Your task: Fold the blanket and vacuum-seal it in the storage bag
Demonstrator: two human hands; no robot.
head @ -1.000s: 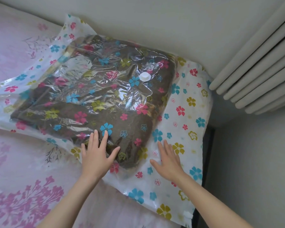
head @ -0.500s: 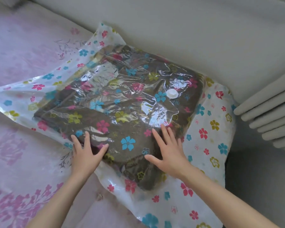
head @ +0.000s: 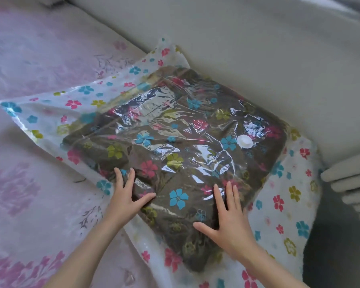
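Blanket inside storage bag; left hand, right hand pressing flat, grip released

A folded dark brown blanket lies flat inside the storage bag, a clear plastic bag printed with pink, blue and yellow-green flowers. The bag lies crinkled over the blanket on the bed, its round white valve on top toward the far right corner.

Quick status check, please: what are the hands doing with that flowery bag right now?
Left hand and right hand flat, fingers straight, pressing the storage bag. Brown blanket folded inside, white valve on top. Nothing in the way.
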